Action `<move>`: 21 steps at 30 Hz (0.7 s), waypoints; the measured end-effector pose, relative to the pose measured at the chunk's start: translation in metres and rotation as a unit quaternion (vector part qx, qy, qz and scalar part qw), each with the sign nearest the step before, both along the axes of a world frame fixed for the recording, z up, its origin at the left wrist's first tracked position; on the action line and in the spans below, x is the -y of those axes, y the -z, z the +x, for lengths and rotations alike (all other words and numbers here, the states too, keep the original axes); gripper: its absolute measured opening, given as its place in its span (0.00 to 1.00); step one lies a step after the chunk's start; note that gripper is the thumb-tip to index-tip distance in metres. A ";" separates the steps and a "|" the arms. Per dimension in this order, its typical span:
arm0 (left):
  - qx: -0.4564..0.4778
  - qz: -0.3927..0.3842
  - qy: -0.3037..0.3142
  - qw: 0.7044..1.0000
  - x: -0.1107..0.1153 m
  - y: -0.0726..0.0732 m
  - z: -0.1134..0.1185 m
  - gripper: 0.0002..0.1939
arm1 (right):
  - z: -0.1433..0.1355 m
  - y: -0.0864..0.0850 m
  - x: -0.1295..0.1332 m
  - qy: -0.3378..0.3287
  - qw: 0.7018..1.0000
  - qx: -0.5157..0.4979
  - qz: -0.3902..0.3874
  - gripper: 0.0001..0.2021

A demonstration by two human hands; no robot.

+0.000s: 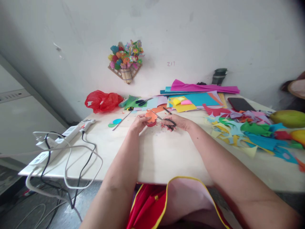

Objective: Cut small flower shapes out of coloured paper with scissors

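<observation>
Near the middle of the table, my left hand is closed on a piece of orange paper with a scalloped, flower-like edge. My right hand grips black-handled scissors, whose blades point left toward the orange paper. Whether the blades touch the paper I cannot tell. Below the orange paper lies something round and red, partly hidden. Small paper scraps are scattered under my hands. To the left of my left hand are a blue paper circle and a green one, beside a thin dark strip.
Coloured paper sheets, another pair of scissors and a red plastic bag lie at the back. Paper offcuts, a phone and fruit are on the right. A power strip with loose cables occupies the left edge.
</observation>
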State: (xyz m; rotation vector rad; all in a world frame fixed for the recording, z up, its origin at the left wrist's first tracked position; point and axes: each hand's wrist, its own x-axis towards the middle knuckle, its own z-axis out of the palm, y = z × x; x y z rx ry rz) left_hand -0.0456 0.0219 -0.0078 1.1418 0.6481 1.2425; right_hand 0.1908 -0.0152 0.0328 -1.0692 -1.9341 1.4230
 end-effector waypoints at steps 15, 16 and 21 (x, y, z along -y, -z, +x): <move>-0.010 -0.001 -0.009 1.000 0.000 0.000 0.000 0.10 | 0.000 -0.001 0.003 -0.006 1.000 -0.008 0.000 0.16; -0.010 -0.002 -0.010 1.000 0.000 0.000 0.000 0.10 | 0.000 -0.001 0.003 -0.005 1.000 -0.009 0.000 0.17; -0.009 -0.006 -0.010 1.000 0.000 0.000 -0.001 0.11 | 0.000 -0.001 0.003 -0.007 1.000 -0.018 -0.003 0.17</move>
